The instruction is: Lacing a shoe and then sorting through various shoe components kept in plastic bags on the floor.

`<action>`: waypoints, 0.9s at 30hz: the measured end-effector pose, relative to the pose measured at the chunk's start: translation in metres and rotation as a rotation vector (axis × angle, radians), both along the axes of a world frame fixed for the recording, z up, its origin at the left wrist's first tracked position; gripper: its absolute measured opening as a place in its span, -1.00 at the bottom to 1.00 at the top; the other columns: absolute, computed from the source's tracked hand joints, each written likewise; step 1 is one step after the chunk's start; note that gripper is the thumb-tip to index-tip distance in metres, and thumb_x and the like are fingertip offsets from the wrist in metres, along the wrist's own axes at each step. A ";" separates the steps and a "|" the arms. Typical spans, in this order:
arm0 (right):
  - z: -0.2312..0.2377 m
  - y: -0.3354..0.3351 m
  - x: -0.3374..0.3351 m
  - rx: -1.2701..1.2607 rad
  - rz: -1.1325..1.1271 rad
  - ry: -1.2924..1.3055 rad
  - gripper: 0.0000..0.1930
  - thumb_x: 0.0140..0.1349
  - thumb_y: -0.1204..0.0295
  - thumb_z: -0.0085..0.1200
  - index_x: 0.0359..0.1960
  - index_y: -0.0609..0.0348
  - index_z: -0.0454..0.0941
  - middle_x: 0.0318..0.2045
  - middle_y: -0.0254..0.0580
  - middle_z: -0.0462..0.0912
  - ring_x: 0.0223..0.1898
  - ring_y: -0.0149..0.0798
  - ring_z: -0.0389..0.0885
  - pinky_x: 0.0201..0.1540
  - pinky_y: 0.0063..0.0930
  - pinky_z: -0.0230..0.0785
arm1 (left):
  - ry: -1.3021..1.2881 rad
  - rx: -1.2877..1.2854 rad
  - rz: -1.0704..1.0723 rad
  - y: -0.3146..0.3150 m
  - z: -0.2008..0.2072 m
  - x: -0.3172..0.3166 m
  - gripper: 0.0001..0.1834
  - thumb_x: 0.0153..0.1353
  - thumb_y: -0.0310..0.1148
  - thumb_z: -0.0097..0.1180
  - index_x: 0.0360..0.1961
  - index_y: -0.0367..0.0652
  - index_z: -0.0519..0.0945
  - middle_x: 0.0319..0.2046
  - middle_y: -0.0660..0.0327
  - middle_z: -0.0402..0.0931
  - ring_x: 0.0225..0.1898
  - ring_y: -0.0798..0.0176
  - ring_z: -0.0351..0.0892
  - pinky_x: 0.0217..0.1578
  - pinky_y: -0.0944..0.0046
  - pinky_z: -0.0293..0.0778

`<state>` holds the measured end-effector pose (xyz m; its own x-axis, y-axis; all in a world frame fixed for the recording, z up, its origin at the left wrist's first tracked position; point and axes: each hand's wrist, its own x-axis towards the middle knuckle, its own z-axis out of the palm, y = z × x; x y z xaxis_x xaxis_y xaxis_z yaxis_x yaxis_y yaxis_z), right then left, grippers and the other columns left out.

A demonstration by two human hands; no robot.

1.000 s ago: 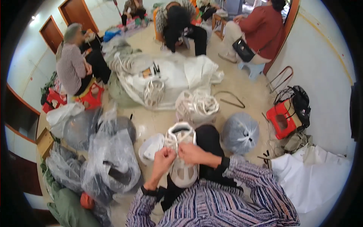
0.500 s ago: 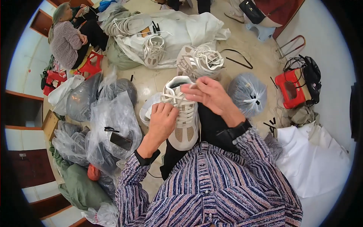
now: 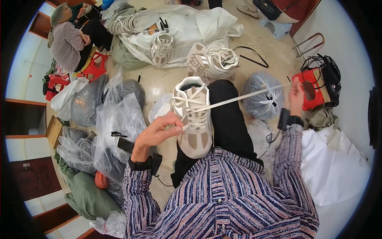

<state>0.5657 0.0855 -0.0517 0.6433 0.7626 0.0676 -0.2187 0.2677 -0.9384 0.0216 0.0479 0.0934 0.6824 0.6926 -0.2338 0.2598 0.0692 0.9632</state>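
Note:
A beige and white sneaker [image 3: 196,135] rests toe toward me against my dark-trousered legs, with flat pale laces crossing its tongue. My right hand [image 3: 296,97] is out to the right, closed on the end of a shoelace [image 3: 246,96], which runs taut from the upper eyelets. At the shoe's left side my left hand [image 3: 161,129] pinches another lace end [image 3: 186,126] between thumb and fingers. Beyond the shoe stand a sneaker stuffed with laces [image 3: 215,61] and a single matching sneaker [image 3: 162,49].
Clear plastic bags [image 3: 115,131] and a phone [image 3: 125,145] lie on my left. To the right are a tied bag [image 3: 260,95], a red stool [image 3: 312,95] and white cloth [image 3: 330,167]. A bundle of laces [image 3: 124,26] lies on white sacking [image 3: 199,28]; a person [image 3: 69,40] sits far left.
My right hand has moved far right from the shoe, pulling the lace straight. My left hand has shifted slightly left and nearer, off the laces' middle, with a lace end in its fingers.

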 end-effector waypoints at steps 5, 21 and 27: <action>0.007 0.010 0.044 0.090 0.005 0.653 -0.70 0.21 0.60 -0.08 -0.04 0.53 0.28 -0.04 0.06 0.42 0.01 -0.23 0.44 0.12 -0.53 0.30 | -0.017 0.148 0.230 -0.009 -0.029 -0.004 -0.78 0.02 -0.45 0.17 -0.25 -0.16 0.55 -0.38 0.35 0.46 -0.26 0.37 0.34 -0.16 0.32 0.25; 0.101 -0.018 0.180 0.213 -0.034 0.046 -0.76 0.23 0.55 -0.07 -0.08 0.39 0.38 -0.27 -0.25 0.45 -0.39 -0.46 0.35 -0.31 -0.75 0.25 | 0.162 0.666 0.407 -0.016 -0.048 0.031 -0.61 -0.02 -0.67 -0.07 -0.13 -0.12 0.53 -0.41 0.18 0.27 -0.36 0.20 0.31 -0.28 0.37 0.28; 0.150 -0.030 0.146 0.449 0.256 0.308 -0.77 0.17 0.65 -0.07 -0.12 0.42 0.35 -0.22 -0.01 0.51 -0.47 -0.46 0.38 -0.47 -0.68 0.23 | 0.233 0.603 0.378 -0.018 -0.018 0.046 -0.63 -0.01 -0.62 0.01 -0.12 -0.14 0.52 -0.38 0.15 0.36 -0.31 0.17 0.38 -0.29 0.30 0.33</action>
